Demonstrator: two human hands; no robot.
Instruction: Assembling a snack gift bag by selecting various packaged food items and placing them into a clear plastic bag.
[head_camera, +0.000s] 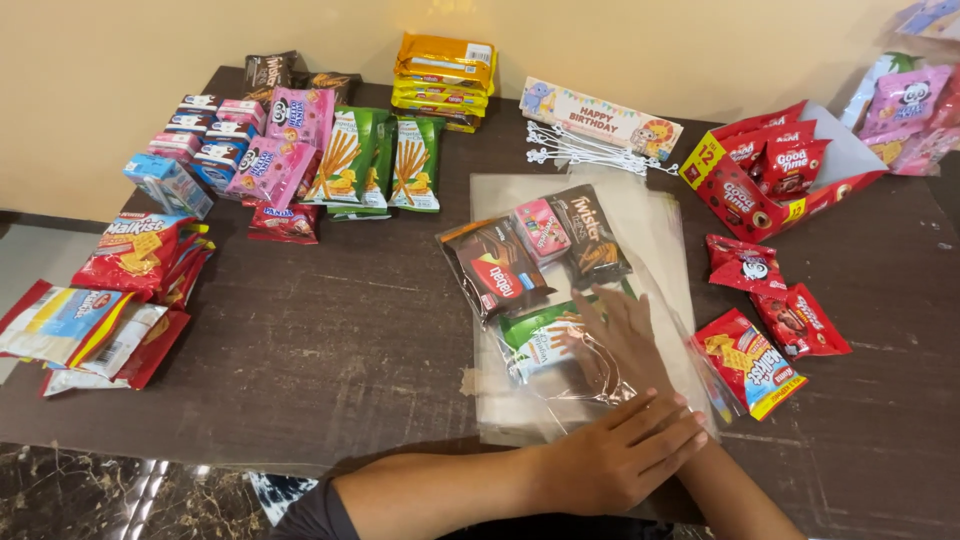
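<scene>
A stack of clear plastic bags (660, 230) lies on the dark wooden table (340, 340). My right hand (622, 338) reaches inside the top bag, fingers spread flat against a green snack packet (532, 338). My left hand (620, 455) lies flat on the bag's near edge, pressing it down. Further up in the bag lie a brown wafer packet (492, 268), a small pink box (540, 230) and a dark brown stick-wafer packet (592, 240).
Red snack packets (770, 320) lie right of the bags, beside an open red carton (770, 170). Pink and green packets (330, 160), small drink cartons (190, 140) and red cracker packs (135, 255) fill the left side. Yellow packs (445, 75), a birthday banner (600, 120) and white sticks (580, 150) sit at the back.
</scene>
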